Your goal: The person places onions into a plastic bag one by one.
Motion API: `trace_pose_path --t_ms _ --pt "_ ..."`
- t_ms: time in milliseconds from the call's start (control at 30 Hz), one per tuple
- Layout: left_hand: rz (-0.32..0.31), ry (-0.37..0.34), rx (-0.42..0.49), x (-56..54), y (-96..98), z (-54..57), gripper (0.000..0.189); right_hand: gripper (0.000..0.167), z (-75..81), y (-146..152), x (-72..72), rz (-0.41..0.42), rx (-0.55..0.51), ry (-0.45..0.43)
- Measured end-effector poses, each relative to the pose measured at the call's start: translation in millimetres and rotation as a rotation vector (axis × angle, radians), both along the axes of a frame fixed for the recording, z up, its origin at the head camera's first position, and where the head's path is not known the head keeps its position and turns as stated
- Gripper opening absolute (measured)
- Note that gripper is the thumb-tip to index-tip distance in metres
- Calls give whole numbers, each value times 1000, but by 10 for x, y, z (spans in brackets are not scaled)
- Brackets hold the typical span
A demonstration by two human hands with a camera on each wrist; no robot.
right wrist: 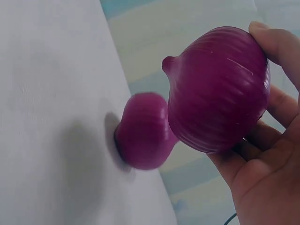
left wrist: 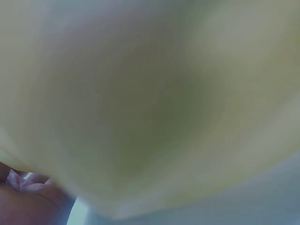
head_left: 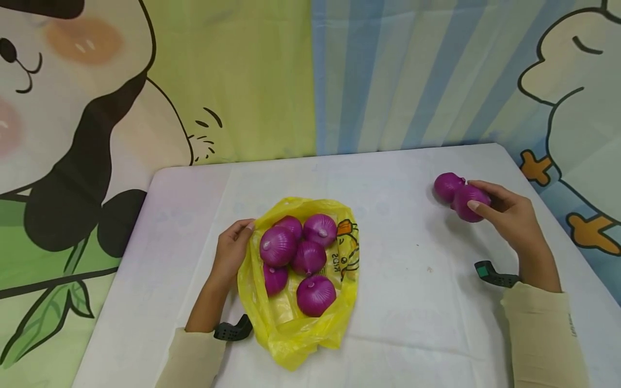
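Note:
In the head view a yellow plastic bag [head_left: 281, 345] lies with its mouth spread, and several purple onions [head_left: 316, 296] sit inside. My left hand [head_left: 232, 250] pinches the bag's left rim between thumb and fingers. Blurred yellow plastic [left wrist: 187, 117] fills most of the left wrist view, with part of the left hand [left wrist: 33, 201] at its lower left corner. Over at the right, my right hand [head_left: 511, 215] holds a purple onion [head_left: 469, 203] above the table. Just behind it another onion [head_left: 447, 187] rests on the surface. The right wrist view shows the held onion [right wrist: 220, 89] gripped between thumb and fingers.
A white cloth covers the table [head_left: 398, 302]. Behind it hangs a printed backdrop [head_left: 242, 81] with cartoon animals. Each wrist wears a black band, the left band [head_left: 234, 328] close to the bag and the right band [head_left: 497, 275] over the table.

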State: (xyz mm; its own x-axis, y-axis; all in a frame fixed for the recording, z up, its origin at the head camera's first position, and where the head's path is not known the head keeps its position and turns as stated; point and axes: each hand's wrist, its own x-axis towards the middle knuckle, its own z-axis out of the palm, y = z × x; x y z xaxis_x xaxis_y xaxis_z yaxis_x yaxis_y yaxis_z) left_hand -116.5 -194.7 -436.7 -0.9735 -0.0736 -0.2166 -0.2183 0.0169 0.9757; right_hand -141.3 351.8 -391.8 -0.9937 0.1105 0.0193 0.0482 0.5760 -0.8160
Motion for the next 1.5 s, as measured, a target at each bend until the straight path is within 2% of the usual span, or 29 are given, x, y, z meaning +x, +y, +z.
trace_pose_path --t_ms 167,367,600,833,1000,1167,1500 --pt "7 11 -29 2 12 2 39 54 82 -163 3 65 -33 39" --pt "20 11 -59 1 7 -4 41 53 124 -354 -49 197 -42 80" --pt "23 16 -30 -4 -21 -15 41 51 188 -628 -115 320 -87 122" --pt "25 28 -9 1 -39 1 41 47 179 -918 -195 493 -173 180" --pt "37 43 18 6 -36 9 39 50 161 -1159 -245 558 -209 167" --pt "51 44 40 -2 -40 -4 38 50 139 -1415 -279 667 -262 167" --pt "35 17 31 14 -30 52 38 45 181 -1772 -310 797 -437 209"
